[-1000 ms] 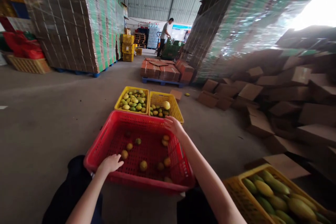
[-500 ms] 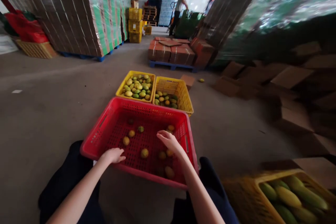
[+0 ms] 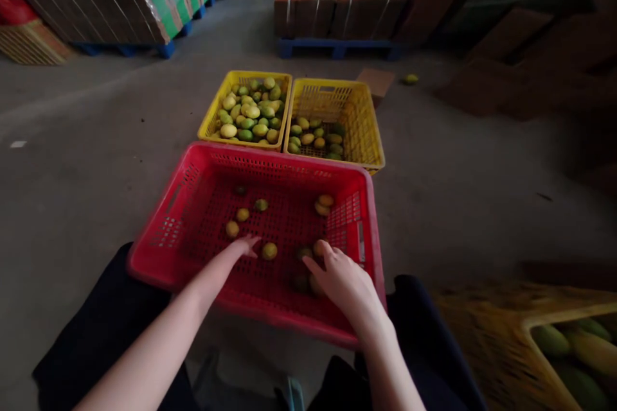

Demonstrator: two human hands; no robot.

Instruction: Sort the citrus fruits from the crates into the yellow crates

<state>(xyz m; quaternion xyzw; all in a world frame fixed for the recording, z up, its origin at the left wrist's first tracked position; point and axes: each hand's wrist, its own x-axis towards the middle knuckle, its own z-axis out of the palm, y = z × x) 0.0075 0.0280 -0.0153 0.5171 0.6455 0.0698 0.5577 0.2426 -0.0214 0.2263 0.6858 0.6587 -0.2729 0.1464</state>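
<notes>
A red plastic crate stands before me with several small yellow-green mangoes scattered on its slotted floor. Inside it, my left hand reaches with fingers apart toward a single mango, just short of it. My right hand is at the right part of the crate, thumb and fingers apart, over a small group of mangoes. Its fingertips are at one mango there and partly cover it; whether they touch it I cannot tell. Two more mangoes lie against the right wall.
Beyond the red crate stand a yellow crate heaped with mangoes and another yellow crate partly filled. A third mango crate is at my lower right. Cartons on a blue pallet and loose cardboard lie farther off.
The view has tipped downward. My left hand has moved from the crate's near rim inward toward the single mango. My right hand has drawn back and lowered to the near-right mangoes.
</notes>
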